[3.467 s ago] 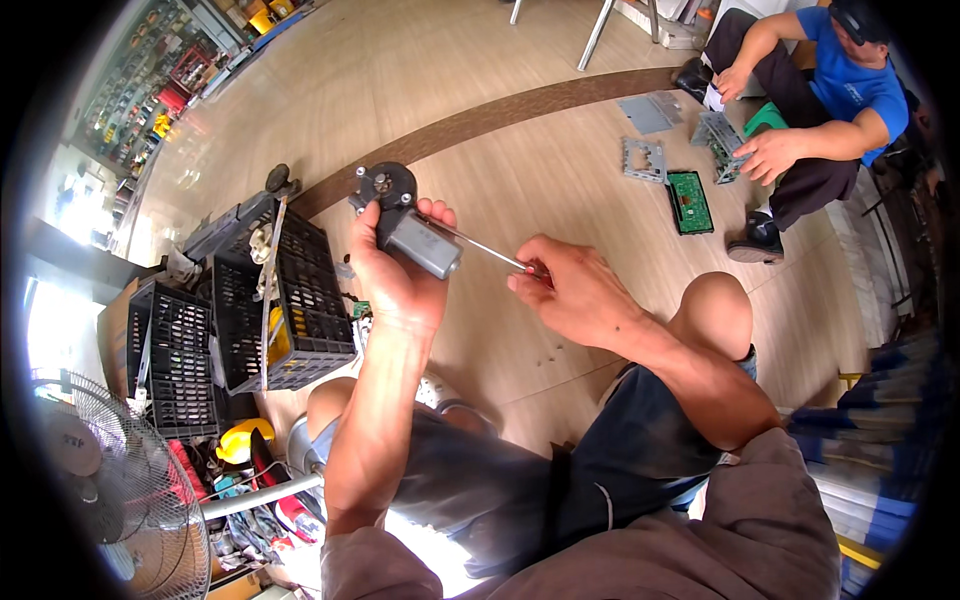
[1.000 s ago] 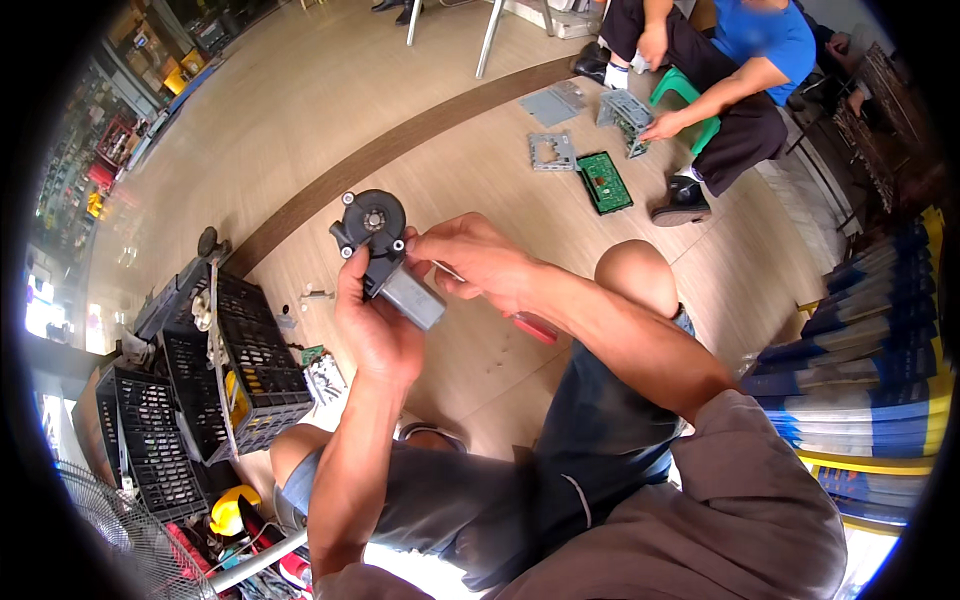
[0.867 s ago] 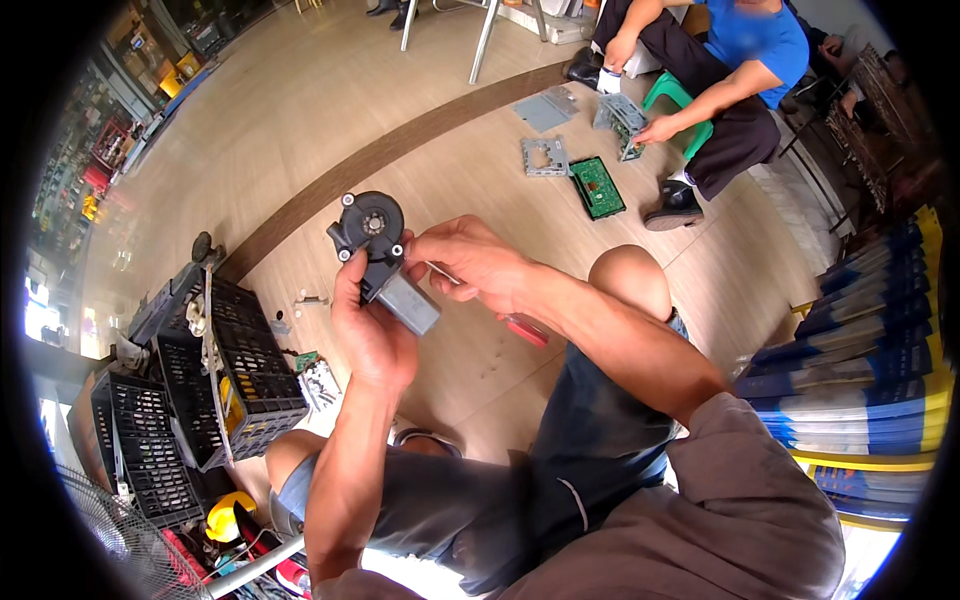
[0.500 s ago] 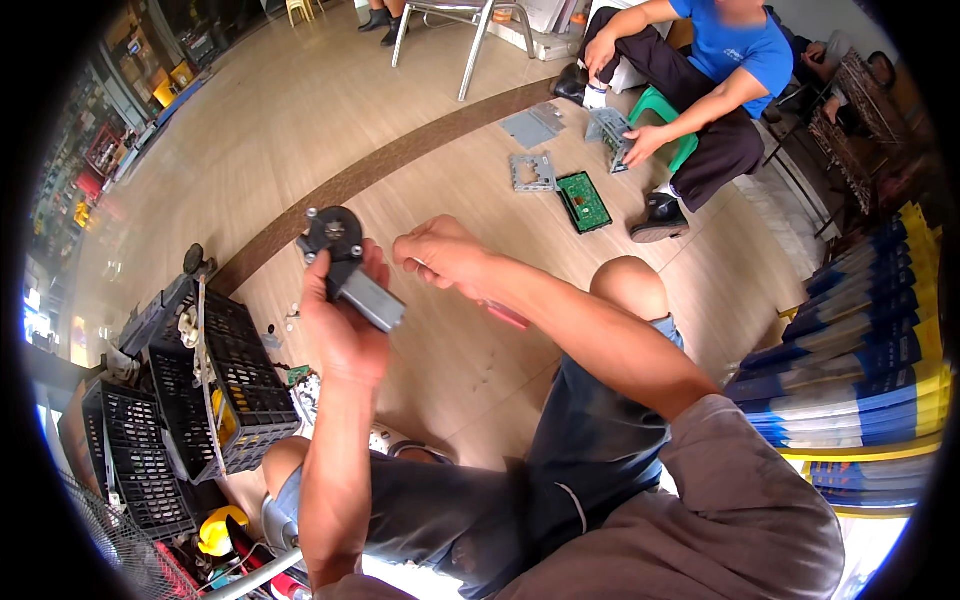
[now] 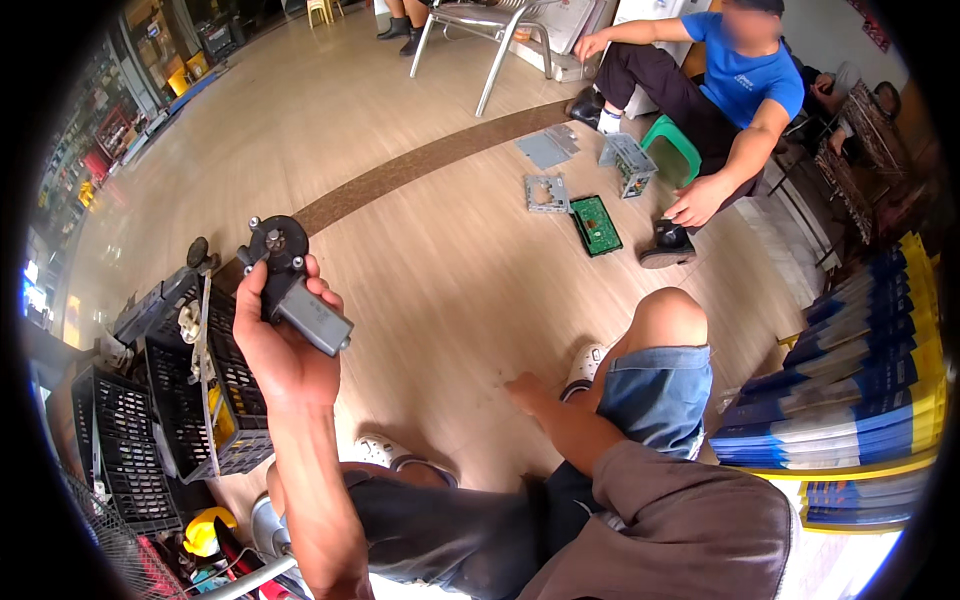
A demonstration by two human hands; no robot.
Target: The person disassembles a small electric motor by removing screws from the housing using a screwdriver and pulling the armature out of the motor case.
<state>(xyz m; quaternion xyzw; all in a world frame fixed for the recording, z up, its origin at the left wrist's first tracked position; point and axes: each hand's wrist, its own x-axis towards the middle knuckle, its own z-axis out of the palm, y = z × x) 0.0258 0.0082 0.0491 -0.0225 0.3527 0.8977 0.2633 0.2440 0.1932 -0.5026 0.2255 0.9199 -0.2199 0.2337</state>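
A gear motor (image 5: 315, 318), with a round black gearbox housing and a silver-grey cylindrical body, sits in my left hand (image 5: 290, 365). My thumb presses against the black housing and my fingers wrap behind it. The motor is raised above the floor, tilted with its silver end toward the lower right. My right hand (image 5: 520, 388) is low in front of my bent knee, apart from the motor. Its fingers are foreshortened and mostly hidden, so I cannot make out whether they hold anything.
Black plastic crates (image 5: 205, 385) stand at my left. Ahead, a green circuit board (image 5: 597, 226) and metal casing parts (image 5: 547, 194) lie on the floor. A seated person in a blue shirt (image 5: 750, 75) is beyond them. Blue and yellow stacked packages (image 5: 840, 370) stand at my right.
My left hand has carried the motor leftward. My right hand has pulled away from it, down toward my knee. The other person's hand has left the metal box.
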